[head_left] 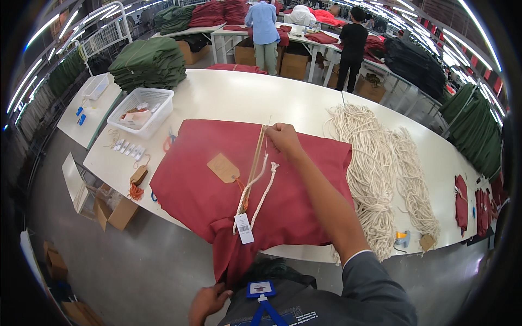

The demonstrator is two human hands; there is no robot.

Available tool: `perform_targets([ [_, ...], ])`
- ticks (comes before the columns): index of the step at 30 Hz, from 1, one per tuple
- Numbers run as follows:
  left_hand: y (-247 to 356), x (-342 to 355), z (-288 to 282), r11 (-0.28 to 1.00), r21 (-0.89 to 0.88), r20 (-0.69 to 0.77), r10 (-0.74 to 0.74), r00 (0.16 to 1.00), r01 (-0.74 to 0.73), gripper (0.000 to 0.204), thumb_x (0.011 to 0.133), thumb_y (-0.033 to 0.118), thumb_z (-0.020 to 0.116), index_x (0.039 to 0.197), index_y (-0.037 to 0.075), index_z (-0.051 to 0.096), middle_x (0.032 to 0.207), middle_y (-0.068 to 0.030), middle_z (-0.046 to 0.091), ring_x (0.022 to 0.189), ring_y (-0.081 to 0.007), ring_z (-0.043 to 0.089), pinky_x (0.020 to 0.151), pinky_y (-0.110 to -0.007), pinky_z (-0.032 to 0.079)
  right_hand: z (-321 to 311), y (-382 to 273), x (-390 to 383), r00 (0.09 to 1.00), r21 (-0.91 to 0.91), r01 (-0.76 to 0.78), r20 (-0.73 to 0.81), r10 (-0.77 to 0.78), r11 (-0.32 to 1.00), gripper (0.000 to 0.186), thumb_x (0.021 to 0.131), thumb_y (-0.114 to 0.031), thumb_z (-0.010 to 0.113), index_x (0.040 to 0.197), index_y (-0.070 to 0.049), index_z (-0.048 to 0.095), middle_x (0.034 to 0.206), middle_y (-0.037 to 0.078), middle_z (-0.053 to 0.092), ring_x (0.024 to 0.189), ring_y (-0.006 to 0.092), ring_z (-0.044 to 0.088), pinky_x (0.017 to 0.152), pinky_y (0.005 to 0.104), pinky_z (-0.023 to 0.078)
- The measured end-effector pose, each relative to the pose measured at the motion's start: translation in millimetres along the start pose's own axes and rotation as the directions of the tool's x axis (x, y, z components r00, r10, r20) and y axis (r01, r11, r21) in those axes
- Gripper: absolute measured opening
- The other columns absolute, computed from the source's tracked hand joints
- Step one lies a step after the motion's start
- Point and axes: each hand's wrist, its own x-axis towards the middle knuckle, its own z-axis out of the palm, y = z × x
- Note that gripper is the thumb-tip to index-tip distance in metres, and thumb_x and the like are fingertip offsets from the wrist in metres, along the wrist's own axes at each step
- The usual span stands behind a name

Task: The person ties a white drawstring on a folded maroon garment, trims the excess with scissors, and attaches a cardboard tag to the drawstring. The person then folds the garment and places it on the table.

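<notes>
My right hand (280, 136) pinches the upper end of a tan zipper (253, 168) on a dark red fabric garment (190, 157) spread across the white table (228, 92). Low in the view, my left hand (212, 301) grips the garment's part that hangs over the near edge. A brown paper tag (222, 167) with orange string, a white tag (243, 228) and short cream cords (266, 187) lie on the garment near the zipper.
Cream cord bundles (364, 179) lie right. Green fabric stacks (144, 65), a white basket (140, 111), scissors (169, 142) and small tagged items (138, 176) are at left. Two people (263, 38) (350, 49) stand at far tables. Cardboard boxes (117, 212) sit below the left edge.
</notes>
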Motion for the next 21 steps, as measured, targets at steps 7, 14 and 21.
perform_targets([
  [7, 148.6, 64.3, -88.9, 0.720, -0.163, -0.639, 0.444, 0.629, -0.674, 0.025, 0.094, 0.009, 0.069, 0.117, -0.002, 0.072, 0.099, -0.0182, 0.075, 0.084, -0.0290, 0.074, 0.077, -0.035, 0.056, -4.8, -63.7, -116.6, 0.971, 0.322, 0.196, 0.064, -0.228, 0.926, 0.023, 0.100, -0.022, 0.068, 0.086, -0.005, 0.062, 0.067, 0.001, 0.059, 0.050, 0.0070, 0.053, 0.046, 0.0233, 0.041],
  [14, 223.3, 105.4, -88.4, 0.538, -0.511, -0.416, 0.528, 0.740, -0.671, 0.025, 0.102, 0.009, 0.062, 0.121, -0.006, 0.068, 0.097, -0.0087, 0.077, 0.088, -0.0073, 0.067, 0.078, -0.024, 0.053, -20.6, -78.5, -167.1, 0.960, 0.418, 0.259, -0.007, -0.282, 0.871, 0.022, 0.105, -0.019, 0.063, 0.088, -0.006, 0.061, 0.074, 0.004, 0.066, 0.055, 0.0085, 0.058, 0.049, 0.0231, 0.047],
  [21, 221.3, 109.3, -79.3, 0.506, -0.649, -0.383, 0.428, 0.819, -0.568, 0.023, 0.099, 0.010, 0.069, 0.113, -0.008, 0.070, 0.092, -0.0120, 0.077, 0.082, -0.0102, 0.071, 0.075, -0.024, 0.056, -13.5, -63.7, -165.9, 0.957, 0.586, 0.280, -0.109, -0.268, 0.761, 0.017, 0.106, -0.019, 0.060, 0.095, -0.005, 0.060, 0.076, 0.005, 0.067, 0.060, 0.0106, 0.061, 0.055, 0.0266, 0.052],
])
